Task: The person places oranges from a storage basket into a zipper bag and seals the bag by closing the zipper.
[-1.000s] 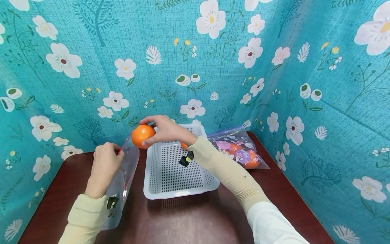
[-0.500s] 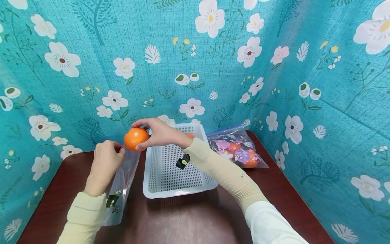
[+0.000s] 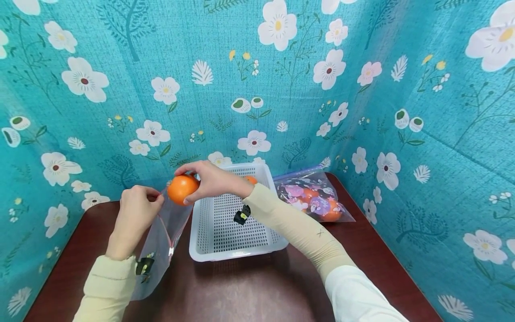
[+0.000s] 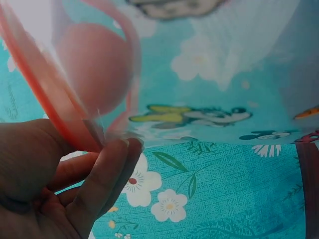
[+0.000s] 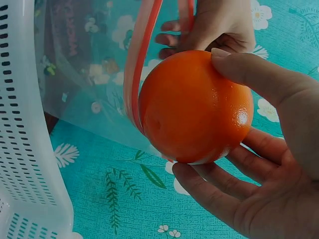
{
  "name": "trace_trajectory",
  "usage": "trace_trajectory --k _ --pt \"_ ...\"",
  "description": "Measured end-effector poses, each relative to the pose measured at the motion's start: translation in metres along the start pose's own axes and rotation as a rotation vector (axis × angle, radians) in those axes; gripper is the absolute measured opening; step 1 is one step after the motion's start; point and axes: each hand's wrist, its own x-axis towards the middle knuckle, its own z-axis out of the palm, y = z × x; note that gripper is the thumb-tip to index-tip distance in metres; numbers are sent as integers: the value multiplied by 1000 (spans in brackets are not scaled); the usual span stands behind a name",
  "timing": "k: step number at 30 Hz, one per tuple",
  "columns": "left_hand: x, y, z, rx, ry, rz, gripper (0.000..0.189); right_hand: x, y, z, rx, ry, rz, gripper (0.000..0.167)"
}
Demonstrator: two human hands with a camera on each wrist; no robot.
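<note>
My right hand [image 3: 213, 180] grips an orange [image 3: 182, 188] between thumb and fingers. In the right wrist view the orange [image 5: 194, 107] sits right at the red-edged mouth of a clear zip bag [image 5: 89, 69]. My left hand [image 3: 134, 214] pinches the rim of that zip bag [image 3: 162, 243] near its upper corner, and the bag hangs down with its mouth parted. Through the printed plastic of the bag [image 4: 214, 64], the left wrist view shows the orange [image 4: 94, 69] blurred, while the fingertips of the left hand [image 4: 94, 179] hold the edge below it.
A white perforated basket [image 3: 237, 256] stands mid-table, with another orange [image 3: 250, 179] at its back, partly hidden by the right arm. Right of it lies a printed zip bag [image 3: 318, 201] with several oranges inside. A flowered cloth [image 3: 257, 89] rises behind the dark red table [image 3: 241, 290].
The right hand has carried the orange left and slightly down to the bag's mouth. The left hand keeps hold of the rim, and the bag's opening has spread wider.
</note>
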Motion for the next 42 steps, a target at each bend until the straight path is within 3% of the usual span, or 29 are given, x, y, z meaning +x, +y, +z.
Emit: trace_trajectory --k 17,28,42 --pt "-1 0 -2 -29 56 -14 14 3 0 7 -127 -133 30 70" --pt "1 -1 -4 -27 50 -56 16 7 6 12 -141 -149 2 69" --pt "3 2 -4 -27 67 -45 16 10 11 15 -245 -159 -12 67"
